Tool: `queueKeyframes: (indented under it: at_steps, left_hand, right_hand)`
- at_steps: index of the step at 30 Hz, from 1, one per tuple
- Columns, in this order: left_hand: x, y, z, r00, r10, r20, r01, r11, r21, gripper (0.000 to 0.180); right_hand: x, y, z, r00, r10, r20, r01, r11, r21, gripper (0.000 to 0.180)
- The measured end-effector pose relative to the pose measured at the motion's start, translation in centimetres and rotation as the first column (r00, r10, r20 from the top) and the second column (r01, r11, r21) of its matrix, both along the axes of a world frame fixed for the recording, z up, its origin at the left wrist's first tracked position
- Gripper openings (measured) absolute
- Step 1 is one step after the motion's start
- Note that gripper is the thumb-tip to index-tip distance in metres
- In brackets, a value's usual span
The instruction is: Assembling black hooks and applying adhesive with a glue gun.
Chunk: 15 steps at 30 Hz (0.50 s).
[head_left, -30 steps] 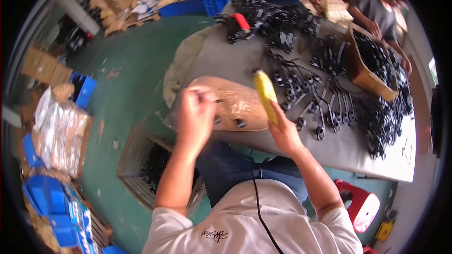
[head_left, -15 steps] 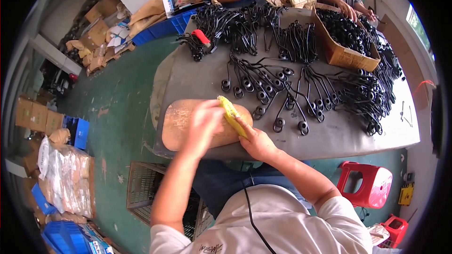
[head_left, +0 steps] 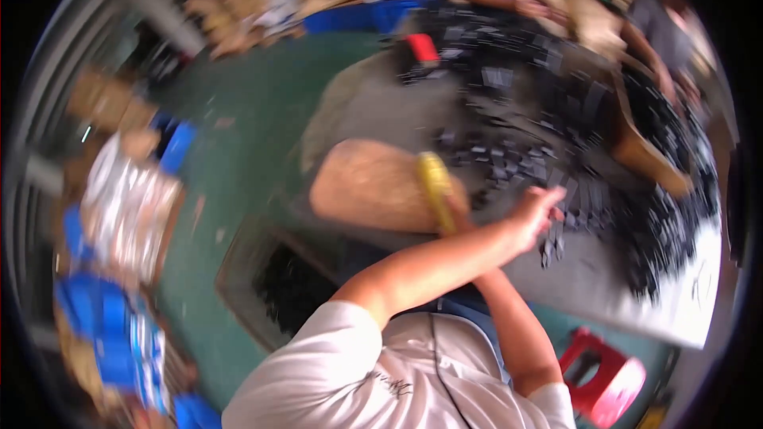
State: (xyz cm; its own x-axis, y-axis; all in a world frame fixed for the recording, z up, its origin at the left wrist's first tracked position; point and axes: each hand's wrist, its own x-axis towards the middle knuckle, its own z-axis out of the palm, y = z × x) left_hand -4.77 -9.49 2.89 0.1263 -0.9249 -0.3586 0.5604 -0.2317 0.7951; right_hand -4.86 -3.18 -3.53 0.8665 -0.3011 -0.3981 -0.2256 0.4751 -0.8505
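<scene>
Left arm crossed over right, reaching for black parts.
The left hand [head_left: 534,210], fingers loosely spread and empty, neared the black metal parts [head_left: 588,151] heaped on the table [head_left: 699,302]; the right hand's [head_left: 458,208] fingers gripped a yellow tool [head_left: 435,187]. Picking one part cleanly would have served best.

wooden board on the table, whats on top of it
The wooden board looks mostly bare through the blur. A yellow tool crosses its right end. The left hand reaches past it; the crossing left forearm covers the right hand and the board's lower right corner.
</scene>
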Motion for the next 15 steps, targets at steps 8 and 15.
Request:
queueKeyframes:
  at_steps: [8, 15]
  left_hand:
    - [5.5, 7.4, 8.5, 0.956, 0.199, 0.215, -0.065, 0.860, -0.506, 0.028]
    - [11.6, 13.8, 10.6, 0.777, 0.502, 0.380, -0.230, 0.789, -0.570, 0.028]
  right_hand:
    - [-2.1, -1.2, -1.8, 0.887, 0.038, 0.460, 0.400, 0.435, -0.807, 0.057]
    - [-5.4, -1.3, 3.8, 0.949, -0.311, 0.052, 0.308, 0.882, -0.356, 0.062]
